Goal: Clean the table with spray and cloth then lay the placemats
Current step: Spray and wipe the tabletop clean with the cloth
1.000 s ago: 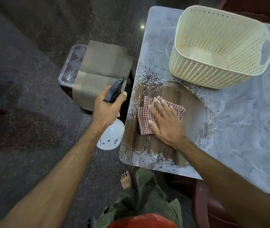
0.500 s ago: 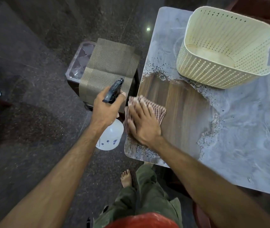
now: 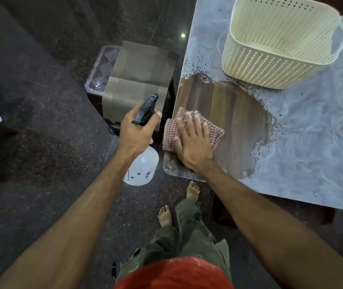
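My right hand (image 3: 191, 142) presses flat, fingers spread, on a red-and-white checked cloth (image 3: 214, 134) at the left edge of the table (image 3: 291, 163). Around the cloth a patch of brown wood grain shows; the rest of the tabletop is coated in grey-white film. My left hand (image 3: 137, 132) grips the black trigger head of a white spray bottle (image 3: 143, 167), held in the air just left of the table edge. Brown woven placemats (image 3: 139, 80) lie folded over a stool beyond the bottle.
A cream perforated plastic basket (image 3: 275, 44) stands on the table's far side. The dark stool (image 3: 101, 69) under the placemats sits close to the table's left edge. My bare feet (image 3: 192, 189) stand on the dark stone floor below.
My right hand slid the cloth left to the table's edge, then slightly back right. The wiped wood patch has grown. My left hand has kept the bottle in about the same place.
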The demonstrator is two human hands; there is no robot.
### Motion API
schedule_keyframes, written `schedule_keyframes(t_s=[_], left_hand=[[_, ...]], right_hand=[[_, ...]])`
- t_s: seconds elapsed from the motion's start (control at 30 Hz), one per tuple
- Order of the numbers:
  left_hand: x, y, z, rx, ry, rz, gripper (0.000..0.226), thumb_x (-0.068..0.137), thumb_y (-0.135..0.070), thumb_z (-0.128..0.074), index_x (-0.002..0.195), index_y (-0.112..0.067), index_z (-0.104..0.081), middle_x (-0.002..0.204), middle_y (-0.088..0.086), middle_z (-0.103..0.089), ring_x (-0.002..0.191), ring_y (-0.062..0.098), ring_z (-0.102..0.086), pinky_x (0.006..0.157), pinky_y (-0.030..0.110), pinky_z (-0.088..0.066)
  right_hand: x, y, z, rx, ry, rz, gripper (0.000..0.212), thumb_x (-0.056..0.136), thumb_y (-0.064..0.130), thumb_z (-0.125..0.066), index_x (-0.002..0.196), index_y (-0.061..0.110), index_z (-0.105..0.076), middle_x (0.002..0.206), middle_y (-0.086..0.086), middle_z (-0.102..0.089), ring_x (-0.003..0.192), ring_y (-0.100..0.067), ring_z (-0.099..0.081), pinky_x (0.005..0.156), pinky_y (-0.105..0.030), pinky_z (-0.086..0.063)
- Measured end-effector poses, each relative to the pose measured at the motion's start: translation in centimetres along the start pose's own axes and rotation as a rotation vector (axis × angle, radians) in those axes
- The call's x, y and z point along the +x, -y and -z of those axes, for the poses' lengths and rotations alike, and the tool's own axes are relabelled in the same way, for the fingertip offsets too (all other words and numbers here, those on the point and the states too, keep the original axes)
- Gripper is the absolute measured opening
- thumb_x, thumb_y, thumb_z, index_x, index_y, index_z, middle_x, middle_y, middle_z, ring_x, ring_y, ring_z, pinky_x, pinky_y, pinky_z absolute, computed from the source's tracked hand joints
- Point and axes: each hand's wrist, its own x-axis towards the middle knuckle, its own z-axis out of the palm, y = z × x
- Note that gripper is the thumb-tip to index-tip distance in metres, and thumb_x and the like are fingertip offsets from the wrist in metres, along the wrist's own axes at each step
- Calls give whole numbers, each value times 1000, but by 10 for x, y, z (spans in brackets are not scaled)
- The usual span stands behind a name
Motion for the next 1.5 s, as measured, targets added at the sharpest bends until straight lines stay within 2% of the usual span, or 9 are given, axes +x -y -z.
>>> schedule_keyframes(t_s=[0.13,0.27,0.57,0.7,0.83,1.1,1.2,1.33,1.5], left_hand=[[-7,-1,-1,14,16,1,20,92,-27,-66,97,-8,-64,93,27,-66,42,13,-49,42,23,-43],[-11,-7,-5,30,41,-27,17,92,-28,-65,94,-12,-64,93,24,-68,46,14,-51,43,20,-43],[-20,-13,-16,36,117,-67,14,94,-26,-64,96,-13,-62,97,27,-66,45,14,-50,43,18,-44],[-24,-19,-31,48,172,-75,11,94,-29,-63,93,-17,-61,96,28,-65,48,18,-49,45,20,-44],[-21,-32,-47,47,215,-81,7,93,-23,-63,86,-20,-62,96,26,-64,53,23,-50,47,19,-43],[-9,-45,-77,61,283,-92,21,94,-26,-63,98,-5,-61,97,32,-61,49,23,-49,44,22,-46],[-7,-49,-92,74,299,-80,21,94,-23,-63,101,-3,-62,99,32,-61,55,24,-49,44,22,-47],[-2,-59,-113,94,339,-90,21,96,-20,-62,102,-1,-60,98,35,-60,51,23,-46,43,20,-46],[13,-65,-131,91,370,-91,21,96,-22,-62,103,-3,-60,97,35,-58,67,27,-51,45,26,-49]], right_hand=[[-45,23,-21,33,5,151,62,102,48,-16,157,21,-22,165,-12,-14,152,-32,-9,123,-52,-7],[-84,-6,-27,-40,47,160,62,101,50,-18,158,25,-18,166,-6,-7,153,-26,-3,123,-48,-5],[-70,-83,-1,-14,-63,-280,65,99,49,-15,159,23,-9,166,-8,1,153,-25,4,123,-48,2],[-85,-41,-16,-2,-39,-154,63,102,49,-15,159,23,-10,166,-10,-4,153,-27,-2,123,-47,0],[-119,-67,-18,3,-39,-165,64,99,50,-22,157,25,-20,166,-5,-12,153,-24,-11,122,-41,1],[-90,-163,12,73,-170,-584,69,98,53,-11,159,20,-14,166,-11,-6,153,-30,-3,123,-50,-1],[-74,-132,9,56,-137,-450,65,102,51,-12,159,19,-6,165,-13,1,153,-31,3,123,-51,2],[-108,-110,-8,32,-139,-289,62,103,48,-26,158,22,-19,166,-7,-11,153,-25,-7,123,-46,-7],[-127,-173,-1,23,-105,-403,65,100,52,-17,158,24,-11,166,-5,-2,153,-23,-1,124,-44,0]])
